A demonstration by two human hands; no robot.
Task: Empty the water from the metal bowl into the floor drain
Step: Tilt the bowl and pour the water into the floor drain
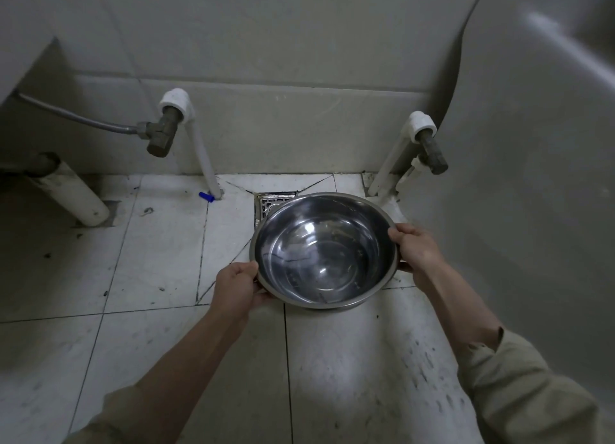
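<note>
A shiny metal bowl (324,250) is held above the tiled floor, roughly level, with a shallow pool of water in its bottom. My left hand (237,285) grips the rim at its near left side. My right hand (414,249) grips the rim on the right. Just behind the bowl lies the square metal floor drain (270,203); its near and right parts are hidden by the bowl's far rim.
Two white pipes with brass valves (165,134) (429,150) rise from the floor by the tiled back wall, left and right of the drain. A thick white drain pipe (75,194) slants at far left. A small blue cap (205,196) lies by the left pipe. A large white fixture (532,144) curves along the right.
</note>
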